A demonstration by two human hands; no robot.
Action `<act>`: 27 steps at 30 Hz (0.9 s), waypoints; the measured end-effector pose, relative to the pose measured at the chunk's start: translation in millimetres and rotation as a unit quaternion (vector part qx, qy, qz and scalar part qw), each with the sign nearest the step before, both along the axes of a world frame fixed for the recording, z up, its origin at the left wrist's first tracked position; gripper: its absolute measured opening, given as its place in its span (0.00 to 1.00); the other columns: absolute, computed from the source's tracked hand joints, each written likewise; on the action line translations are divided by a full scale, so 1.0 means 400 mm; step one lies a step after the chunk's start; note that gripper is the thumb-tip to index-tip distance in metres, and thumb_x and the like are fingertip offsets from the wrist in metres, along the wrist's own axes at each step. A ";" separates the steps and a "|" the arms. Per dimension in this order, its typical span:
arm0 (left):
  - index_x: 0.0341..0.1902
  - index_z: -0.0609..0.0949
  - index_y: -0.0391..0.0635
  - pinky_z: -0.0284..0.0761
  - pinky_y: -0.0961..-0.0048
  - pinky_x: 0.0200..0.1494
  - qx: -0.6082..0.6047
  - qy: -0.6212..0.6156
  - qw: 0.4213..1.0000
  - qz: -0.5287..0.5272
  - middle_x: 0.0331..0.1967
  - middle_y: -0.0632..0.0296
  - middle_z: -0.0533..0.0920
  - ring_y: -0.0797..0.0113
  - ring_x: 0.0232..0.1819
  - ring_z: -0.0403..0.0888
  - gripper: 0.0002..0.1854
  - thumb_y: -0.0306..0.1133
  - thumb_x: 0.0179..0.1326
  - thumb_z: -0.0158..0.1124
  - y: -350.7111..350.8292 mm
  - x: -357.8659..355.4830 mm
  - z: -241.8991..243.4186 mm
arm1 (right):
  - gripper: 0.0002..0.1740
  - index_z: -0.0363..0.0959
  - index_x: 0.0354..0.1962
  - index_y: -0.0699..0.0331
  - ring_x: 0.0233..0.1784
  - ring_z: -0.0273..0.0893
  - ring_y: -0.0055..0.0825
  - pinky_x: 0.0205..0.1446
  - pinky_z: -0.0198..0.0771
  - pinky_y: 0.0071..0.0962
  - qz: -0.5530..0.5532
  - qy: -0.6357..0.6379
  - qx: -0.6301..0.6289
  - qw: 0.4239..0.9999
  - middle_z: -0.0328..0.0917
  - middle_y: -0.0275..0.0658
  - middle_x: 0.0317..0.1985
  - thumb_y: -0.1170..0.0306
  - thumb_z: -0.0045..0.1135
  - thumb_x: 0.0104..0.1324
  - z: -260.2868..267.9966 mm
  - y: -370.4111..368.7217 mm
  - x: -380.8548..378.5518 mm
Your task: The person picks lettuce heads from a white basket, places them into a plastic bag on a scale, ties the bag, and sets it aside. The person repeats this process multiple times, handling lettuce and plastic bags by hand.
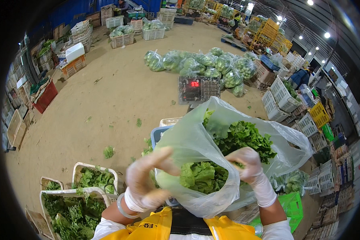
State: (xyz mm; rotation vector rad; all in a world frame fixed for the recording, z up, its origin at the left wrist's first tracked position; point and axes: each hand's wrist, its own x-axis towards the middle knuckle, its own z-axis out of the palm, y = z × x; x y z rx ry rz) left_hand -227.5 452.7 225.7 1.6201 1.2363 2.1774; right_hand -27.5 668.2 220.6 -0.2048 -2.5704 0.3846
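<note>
A large translucent plastic bag (186, 138) full of green leafy lettuce (249, 135) stands in front of me, over a blue crate (156, 135). My left hand (151, 177), gloved and blurred, is at the bag's left side with thumb and fingers apart and nothing between them. My right hand (247, 163), also gloved, is closed at the bag's handle edge near its middle; its fingertips are partly hidden. Just beyond the bag is a digital scale display (199, 89) with lit red digits and a keypad.
Crates of loose greens (75, 192) stand at lower left. Bagged vegetables (198, 63) lie on the floor beyond the scale. White crates (283, 96) and a bent-over person (301, 78) are at right, a green crate (292, 210) at lower right, a red crate (45, 96) at left.
</note>
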 end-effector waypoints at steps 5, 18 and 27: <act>0.46 0.79 0.39 0.70 0.79 0.34 -0.057 -0.167 0.977 0.122 0.24 0.66 0.77 0.75 0.26 0.74 0.24 0.50 0.59 0.65 -0.080 0.003 -0.077 | 0.16 0.79 0.19 0.62 0.21 0.74 0.27 0.28 0.66 0.25 -0.113 0.044 -0.147 0.982 0.78 0.36 0.18 0.59 0.63 0.59 0.025 0.025 0.104; 0.49 0.79 0.40 0.69 0.79 0.32 -0.181 -0.374 0.844 0.339 0.24 0.66 0.78 0.76 0.26 0.73 0.14 0.35 0.64 0.60 -0.331 0.197 -0.418 | 0.22 0.64 0.12 0.57 0.15 0.64 0.26 0.22 0.56 0.27 0.529 0.114 -0.683 0.492 0.68 0.33 0.14 0.63 0.54 0.65 -0.002 -0.118 0.079; 0.49 0.79 0.40 0.72 0.80 0.34 -0.172 -0.443 0.704 0.528 0.26 0.67 0.79 0.78 0.28 0.75 0.13 0.33 0.66 0.56 -0.742 0.422 -0.548 | 0.14 0.77 0.37 0.63 0.26 0.74 0.16 0.32 0.68 0.19 0.381 -0.425 -0.630 0.526 0.78 0.31 0.24 0.60 0.55 0.66 -0.220 -0.604 -0.127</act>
